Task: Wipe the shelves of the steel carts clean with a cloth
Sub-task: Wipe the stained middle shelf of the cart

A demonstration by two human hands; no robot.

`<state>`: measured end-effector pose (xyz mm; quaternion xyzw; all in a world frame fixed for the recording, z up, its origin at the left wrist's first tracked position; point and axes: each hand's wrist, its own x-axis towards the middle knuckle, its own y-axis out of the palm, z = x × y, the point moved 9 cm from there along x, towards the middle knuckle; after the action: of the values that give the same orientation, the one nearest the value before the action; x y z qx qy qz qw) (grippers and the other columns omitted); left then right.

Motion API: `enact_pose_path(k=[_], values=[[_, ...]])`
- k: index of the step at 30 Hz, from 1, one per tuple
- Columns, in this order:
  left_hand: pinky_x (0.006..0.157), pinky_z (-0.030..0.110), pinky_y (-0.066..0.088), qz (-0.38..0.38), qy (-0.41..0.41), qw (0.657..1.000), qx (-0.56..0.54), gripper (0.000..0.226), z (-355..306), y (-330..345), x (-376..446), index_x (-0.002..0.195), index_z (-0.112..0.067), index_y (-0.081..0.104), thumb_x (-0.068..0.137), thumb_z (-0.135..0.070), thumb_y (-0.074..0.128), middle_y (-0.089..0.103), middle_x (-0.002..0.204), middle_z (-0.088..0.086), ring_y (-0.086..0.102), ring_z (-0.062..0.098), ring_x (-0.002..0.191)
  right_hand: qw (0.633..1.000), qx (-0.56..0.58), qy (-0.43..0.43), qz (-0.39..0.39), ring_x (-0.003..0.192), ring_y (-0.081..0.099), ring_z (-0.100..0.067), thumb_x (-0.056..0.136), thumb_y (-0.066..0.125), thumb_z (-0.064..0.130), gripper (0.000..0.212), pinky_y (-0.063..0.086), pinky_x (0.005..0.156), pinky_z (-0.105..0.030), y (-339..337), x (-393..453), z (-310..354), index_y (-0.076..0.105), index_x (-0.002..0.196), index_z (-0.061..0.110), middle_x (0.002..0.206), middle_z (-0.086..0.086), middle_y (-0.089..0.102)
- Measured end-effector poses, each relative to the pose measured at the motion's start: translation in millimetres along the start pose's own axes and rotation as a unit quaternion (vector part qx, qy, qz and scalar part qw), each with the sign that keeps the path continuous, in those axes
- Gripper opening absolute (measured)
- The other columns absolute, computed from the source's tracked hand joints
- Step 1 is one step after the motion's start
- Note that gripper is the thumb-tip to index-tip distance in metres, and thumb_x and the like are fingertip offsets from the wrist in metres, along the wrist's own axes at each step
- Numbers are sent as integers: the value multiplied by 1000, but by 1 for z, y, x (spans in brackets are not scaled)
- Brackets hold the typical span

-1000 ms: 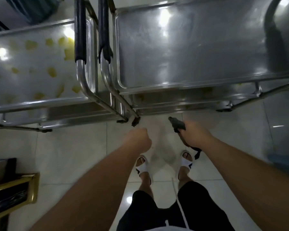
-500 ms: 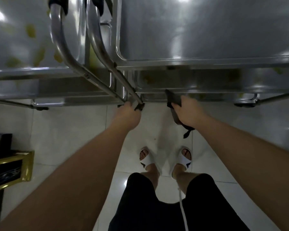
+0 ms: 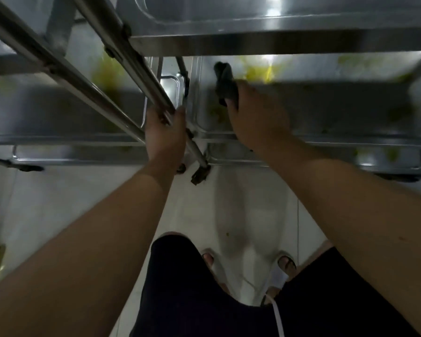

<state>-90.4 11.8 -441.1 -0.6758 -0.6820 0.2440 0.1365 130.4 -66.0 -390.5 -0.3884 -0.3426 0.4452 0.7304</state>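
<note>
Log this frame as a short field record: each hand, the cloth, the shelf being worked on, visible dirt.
left hand: grips the slanted steel frame tube between the carts
right hand: holds the dark cloth, reaching under the top shelf
shelf in work: middle shelf of the right cart
dirt: yellow-green smears beside the cloth
image: partly motion-blurred

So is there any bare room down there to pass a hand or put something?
Bare floor tile lies left of the left hand. The gap between the carts is crowded: the left hand grips a frame tube, the right hand holds the cloth among yellow smears.
</note>
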Motion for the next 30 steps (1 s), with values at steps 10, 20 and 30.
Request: enact_pose_path(k=[10,20,30], values=[[56,17,46,-46,107,984,-133,22,10,23,28,74,-21,59,90,-35,67,60,59,-18,57,-2,58,962,-46,-129,235,157,18,-22,102,36,50,66,14,127,-41,154,4,21,29,163,25,169,4,29],[47,23,46,-57,134,973,-177,51,9,30,34,88,11,64,76,-38,60,61,57,1,59,11,50,982,-103,-58,147,159,5,-15,99,-1,64,75,3,128,-42,154,-7,-22,17,165,32,172,13,11],[43,21,43,-77,139,966,-206,52,5,32,30,89,16,55,76,-35,58,56,63,13,55,14,49,964,-180,184,63,159,10,-31,99,3,64,77,10,128,-48,27,-41,-233,14,165,27,173,-8,10]])
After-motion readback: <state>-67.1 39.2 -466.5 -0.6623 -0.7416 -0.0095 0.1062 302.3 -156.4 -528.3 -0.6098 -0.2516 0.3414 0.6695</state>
